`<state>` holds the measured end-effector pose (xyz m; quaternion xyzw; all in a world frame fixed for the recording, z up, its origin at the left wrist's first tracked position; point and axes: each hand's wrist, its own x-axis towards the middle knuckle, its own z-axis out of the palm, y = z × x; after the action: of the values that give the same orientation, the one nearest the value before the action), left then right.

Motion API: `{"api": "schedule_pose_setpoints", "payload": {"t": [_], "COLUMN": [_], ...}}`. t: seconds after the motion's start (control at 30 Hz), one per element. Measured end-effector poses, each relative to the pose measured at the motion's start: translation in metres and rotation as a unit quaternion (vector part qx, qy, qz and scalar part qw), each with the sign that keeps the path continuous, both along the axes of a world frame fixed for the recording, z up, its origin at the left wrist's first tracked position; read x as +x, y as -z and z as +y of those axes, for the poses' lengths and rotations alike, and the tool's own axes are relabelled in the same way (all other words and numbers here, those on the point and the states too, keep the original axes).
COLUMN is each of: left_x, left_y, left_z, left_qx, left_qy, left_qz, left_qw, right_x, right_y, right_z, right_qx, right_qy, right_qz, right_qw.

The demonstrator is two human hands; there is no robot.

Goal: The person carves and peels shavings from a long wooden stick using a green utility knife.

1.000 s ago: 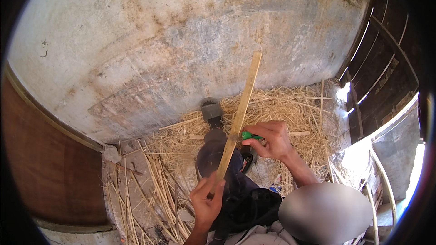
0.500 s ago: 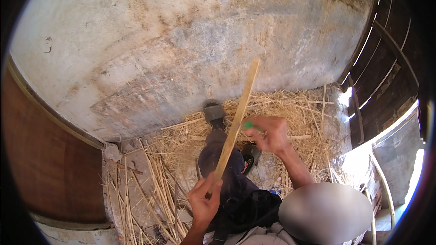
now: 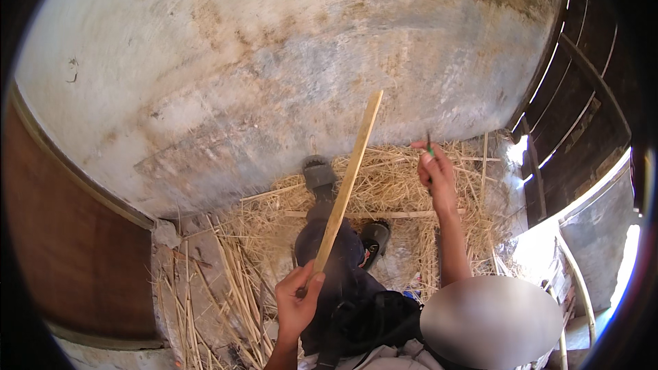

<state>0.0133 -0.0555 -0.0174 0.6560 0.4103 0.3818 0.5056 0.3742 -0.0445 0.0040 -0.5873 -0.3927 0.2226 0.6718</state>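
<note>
My left hand [image 3: 296, 303] grips the lower end of a long, flat, pale yellow bamboo strip [image 3: 348, 181], fingers and thumb pinched on it. The strip slants up and to the right, over my leg. Off to the right of it, my right hand [image 3: 441, 177] is closed round a small green-handled knife [image 3: 430, 153]. Its thin dark tip points up, away from me, and the index finger sticks out to the left. Most of the handle is covered by the fingers. Knife and strip are apart.
Pale shavings [image 3: 391, 188] cover the floor around my shoes [image 3: 374, 238]. Several thin strips [image 3: 236, 288] lie at the lower left. A stained wall [image 3: 274, 82] rises ahead, a brown panel [image 3: 75, 247] stands left, and dark slatted boards [image 3: 572, 89] are on the right.
My right hand has swung right and away from the strip with the knife. My left hand and the strip have shifted slightly left.
</note>
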Motion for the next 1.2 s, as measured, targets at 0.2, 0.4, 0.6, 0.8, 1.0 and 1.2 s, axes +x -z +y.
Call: {"api": "schedule_pose_setpoints", "payload": {"t": [0.2,0.4,0.6,0.8,1.0,1.2], "left_x": [0.01,0.01,0.011,0.008,0.008,-0.013], "left_y": [-0.01,-0.017,-0.022,-0.02,-0.012,0.004], "left_z": [0.001,-0.001,-0.004,-0.006,-0.01,-0.031], "left_qx": [0.045,0.079,0.102,0.104,0.057,0.026], "left_qy": [-0.008,-0.019,-0.026,-0.029,-0.026,0.047], "left_qz": [0.003,0.028,0.04,0.056,0.037,0.057], "left_qw": [0.999,0.996,0.994,0.993,0.997,0.997], "right_x": [-0.038,-0.045,-0.052,-0.055,-0.04,0.067], "right_y": [-0.01,-0.01,-0.021,-0.019,-0.001,-0.008], "right_z": [-0.002,0.001,-0.001,0.003,0.017,0.042], "right_qx": [0.097,0.098,0.108,0.111,0.134,-0.081], "right_qy": [-0.113,-0.051,-0.068,-0.052,0.0,0.139], "right_qz": [-0.027,-0.312,-0.412,-0.441,-0.429,-0.259], "right_qw": [0.988,0.944,0.902,0.889,0.893,0.952]}}
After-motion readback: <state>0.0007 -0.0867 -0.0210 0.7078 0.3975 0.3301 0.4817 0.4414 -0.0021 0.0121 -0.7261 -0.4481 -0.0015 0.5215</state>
